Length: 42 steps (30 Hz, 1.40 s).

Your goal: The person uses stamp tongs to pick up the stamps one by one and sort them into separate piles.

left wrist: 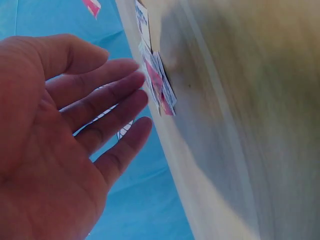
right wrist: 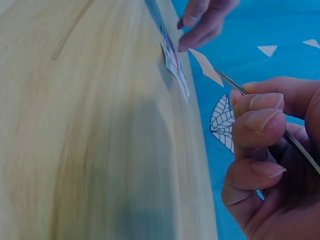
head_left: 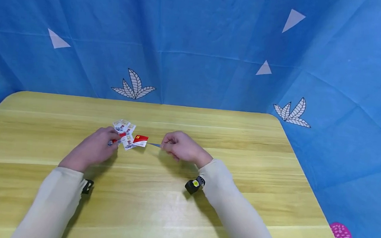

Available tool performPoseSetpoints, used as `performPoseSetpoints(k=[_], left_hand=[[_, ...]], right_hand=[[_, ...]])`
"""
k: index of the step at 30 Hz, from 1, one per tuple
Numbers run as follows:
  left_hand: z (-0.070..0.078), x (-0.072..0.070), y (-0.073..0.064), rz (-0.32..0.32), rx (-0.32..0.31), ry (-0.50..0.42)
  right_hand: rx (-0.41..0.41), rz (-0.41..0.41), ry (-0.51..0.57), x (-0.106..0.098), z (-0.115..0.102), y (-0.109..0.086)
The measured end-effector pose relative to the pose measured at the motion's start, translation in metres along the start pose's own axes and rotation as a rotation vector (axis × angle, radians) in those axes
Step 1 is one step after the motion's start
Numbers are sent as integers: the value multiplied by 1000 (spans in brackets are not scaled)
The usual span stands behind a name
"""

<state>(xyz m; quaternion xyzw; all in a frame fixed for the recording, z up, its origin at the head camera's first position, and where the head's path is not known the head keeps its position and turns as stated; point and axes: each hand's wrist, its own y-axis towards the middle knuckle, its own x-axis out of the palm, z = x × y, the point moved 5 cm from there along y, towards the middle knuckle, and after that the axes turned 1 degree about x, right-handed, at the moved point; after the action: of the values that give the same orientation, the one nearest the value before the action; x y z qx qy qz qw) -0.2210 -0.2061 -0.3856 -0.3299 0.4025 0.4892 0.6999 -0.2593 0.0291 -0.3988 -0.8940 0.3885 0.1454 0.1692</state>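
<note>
My right hand (head_left: 182, 146) grips tweezers (right wrist: 232, 82) between thumb and curled fingers. Their tips pinch one small stamp-like paper (head_left: 140, 140), red above and white below, with a yellow emblem; its pale back shows in the right wrist view. To the left, several printed paper stamps (head_left: 129, 142) lie overlapping on the table, some white with blue figures, some with red. My left hand (left wrist: 75, 120) reaches over the left side of this pile, fingers loosely extended and slightly bent, fingertips close to the papers. Nothing shows between its thumb and fingers in the left wrist view.
Under the hands is a light wooden table (head_left: 143, 212) with rounded far corners. A blue cloth (head_left: 197, 30) with white triangles and leaf prints hangs behind it and along the right side. A black wrist camera (head_left: 192, 186) is strapped on the right wrist.
</note>
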Motion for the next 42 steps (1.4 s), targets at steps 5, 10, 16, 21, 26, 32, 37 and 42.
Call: performPoseSetpoints(k=[5,10,16,21,26,32,37,42], left_hand=[[-4,2,2,-23,-7,7],[-6,4,5,-27,10,2],[-7,2,7,-30,19,14],[-6,0,5,-31,19,8],[-5,1,4,-66,-20,-29],[-3,-1,7,-68,11,-31],[-2,1,7,-81,-3,-30],[0,1,5,-77,20,-10]], right_hand=[[3,7,9,-2,3,-3],[-8,9,-12,-7,4,-6],[-15,25,-3,-18,8,-10],[-8,4,39,-24,12,-12],[-7,10,34,-31,15,-15],[-5,16,25,-41,21,-19],[10,28,29,-53,28,-28],[18,33,30,-67,32,-38]])
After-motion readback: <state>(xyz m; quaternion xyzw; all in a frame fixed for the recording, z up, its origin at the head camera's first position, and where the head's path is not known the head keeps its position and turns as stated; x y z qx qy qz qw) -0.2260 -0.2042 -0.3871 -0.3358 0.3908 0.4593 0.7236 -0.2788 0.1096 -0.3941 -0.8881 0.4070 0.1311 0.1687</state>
